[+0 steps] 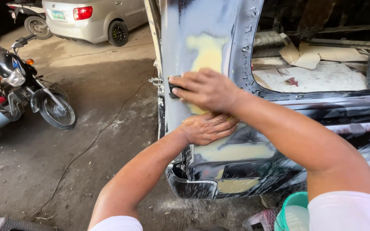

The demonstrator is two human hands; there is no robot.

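A dusty garage floor (86, 141) is seen behind a dark car panel (236, 158).
A dark block (173, 89), half hidden, is gripped by the right hand (206, 90); the left hand (208, 128) is pressed flat.

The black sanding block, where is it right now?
The black sanding block sits mid-frame under the right hand, pressed on the car panel beside the yellow filler patch.

motorcycle (20, 87) left of body panel (202, 42) | bucket (294, 211) below panel

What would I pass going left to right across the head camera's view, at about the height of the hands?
Motorcycle → thin cable on the floor → left hand flat on the dark car panel → cardboard sheets inside the car opening.
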